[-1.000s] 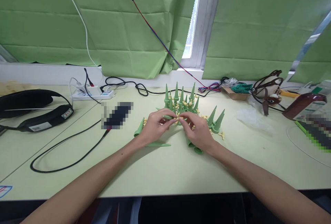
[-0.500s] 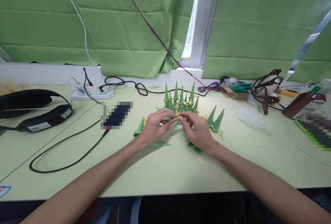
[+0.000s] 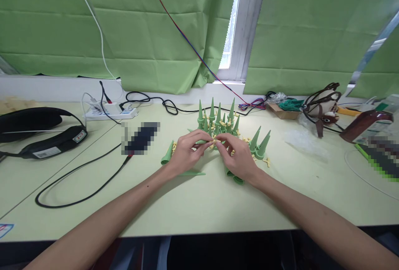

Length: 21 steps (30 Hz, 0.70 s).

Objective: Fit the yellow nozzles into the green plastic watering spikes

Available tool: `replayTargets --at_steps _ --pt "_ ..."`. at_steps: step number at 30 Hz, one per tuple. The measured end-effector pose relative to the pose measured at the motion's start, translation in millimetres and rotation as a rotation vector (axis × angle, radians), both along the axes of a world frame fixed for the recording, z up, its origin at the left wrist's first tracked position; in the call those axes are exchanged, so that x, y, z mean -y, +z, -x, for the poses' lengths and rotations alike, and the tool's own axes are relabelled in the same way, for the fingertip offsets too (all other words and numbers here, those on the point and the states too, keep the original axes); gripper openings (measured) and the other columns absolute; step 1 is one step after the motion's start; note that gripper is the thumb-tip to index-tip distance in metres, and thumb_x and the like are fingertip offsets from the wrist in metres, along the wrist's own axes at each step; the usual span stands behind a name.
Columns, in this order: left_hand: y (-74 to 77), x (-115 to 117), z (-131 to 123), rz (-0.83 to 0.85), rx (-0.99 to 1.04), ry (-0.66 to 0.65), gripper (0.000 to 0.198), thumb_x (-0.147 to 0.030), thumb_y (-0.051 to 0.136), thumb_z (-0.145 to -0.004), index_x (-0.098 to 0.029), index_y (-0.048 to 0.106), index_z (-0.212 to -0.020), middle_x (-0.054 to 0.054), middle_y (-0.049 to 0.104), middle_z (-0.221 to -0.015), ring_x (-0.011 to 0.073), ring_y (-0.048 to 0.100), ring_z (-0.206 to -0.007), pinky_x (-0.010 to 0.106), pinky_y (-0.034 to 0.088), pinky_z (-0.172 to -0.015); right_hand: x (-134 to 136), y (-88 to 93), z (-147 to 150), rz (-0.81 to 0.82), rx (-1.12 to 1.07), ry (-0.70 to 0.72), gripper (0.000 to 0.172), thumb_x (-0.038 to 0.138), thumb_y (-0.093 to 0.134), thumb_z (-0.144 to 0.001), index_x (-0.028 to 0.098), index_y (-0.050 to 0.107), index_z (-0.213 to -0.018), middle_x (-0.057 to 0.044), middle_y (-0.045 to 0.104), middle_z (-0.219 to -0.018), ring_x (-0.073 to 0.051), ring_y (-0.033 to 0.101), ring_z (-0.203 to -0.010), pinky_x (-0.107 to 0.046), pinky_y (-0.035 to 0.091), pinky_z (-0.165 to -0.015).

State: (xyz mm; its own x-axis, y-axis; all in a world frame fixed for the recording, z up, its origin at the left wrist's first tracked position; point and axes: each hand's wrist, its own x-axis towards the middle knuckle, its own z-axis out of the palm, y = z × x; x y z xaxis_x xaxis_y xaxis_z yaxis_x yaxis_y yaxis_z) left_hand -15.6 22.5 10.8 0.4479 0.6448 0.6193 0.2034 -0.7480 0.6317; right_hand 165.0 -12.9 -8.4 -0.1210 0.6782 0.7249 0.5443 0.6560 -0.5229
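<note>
Both sets of fingertips meet over the middle of the table on a small yellow plastic valve piece [image 3: 214,141]. My left hand [image 3: 189,149] is closed in a pinch on its left side. From the right, my right hand [image 3: 237,155] pinches the same piece; the fingers partly cover it. Behind them stand several green plastic watering spikes [image 3: 212,112], points up, with loose yellow pieces among them. Another green spike [image 3: 168,153] leans left of my left hand, and one lies [image 3: 193,174] under that wrist. Hollow green spike ends [image 3: 238,180] show beneath my right hand.
Two upright spikes [image 3: 263,145] and a loose yellow T-shaped piece [image 3: 267,162] are right of my hands. At left lie a phone [image 3: 140,139] with a black cable, a power strip [image 3: 112,113] and a black headset-like device [image 3: 52,143]. A brown bottle [image 3: 366,126] lies at right.
Hardly anything differs. Both hands stay in the same place with the yellow valve piece between the fingertips; only a slight finger shift shows.
</note>
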Motion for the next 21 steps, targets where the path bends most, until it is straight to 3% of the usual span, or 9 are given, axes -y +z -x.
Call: replayTargets --at_steps 12,21 --pt "-1.2 0.3 -0.3 -0.039 -0.003 0.016 0.015 -0.029 0.059 -0.091 -0.02 0.07 -0.093 0.008 0.066 -0.097 0.0148 0.061 -0.077 0.023 0.052 -0.055 0.0 0.5 -0.7 0.026 0.015 0.002 0.014 0.027 0.049 -0.097 0.019 0.059 -0.103 -0.005 0.069 -0.09 -0.014 0.062 -0.065 -0.026 0.048 -0.057" --pt "-3.1 0.0 -0.8 -0.167 -0.015 0.01 0.013 -0.023 0.059 -0.091 -0.018 0.069 -0.097 0.007 0.066 -0.094 0.0127 0.061 -0.076 0.02 0.052 -0.055 -1.1 0.6 -2.1 0.105 -0.014 0.031 0.014 0.027 0.048 -0.098 0.019 0.058 -0.1 -0.004 0.068 -0.083 -0.013 0.059 -0.059 -0.026 0.046 -0.059"
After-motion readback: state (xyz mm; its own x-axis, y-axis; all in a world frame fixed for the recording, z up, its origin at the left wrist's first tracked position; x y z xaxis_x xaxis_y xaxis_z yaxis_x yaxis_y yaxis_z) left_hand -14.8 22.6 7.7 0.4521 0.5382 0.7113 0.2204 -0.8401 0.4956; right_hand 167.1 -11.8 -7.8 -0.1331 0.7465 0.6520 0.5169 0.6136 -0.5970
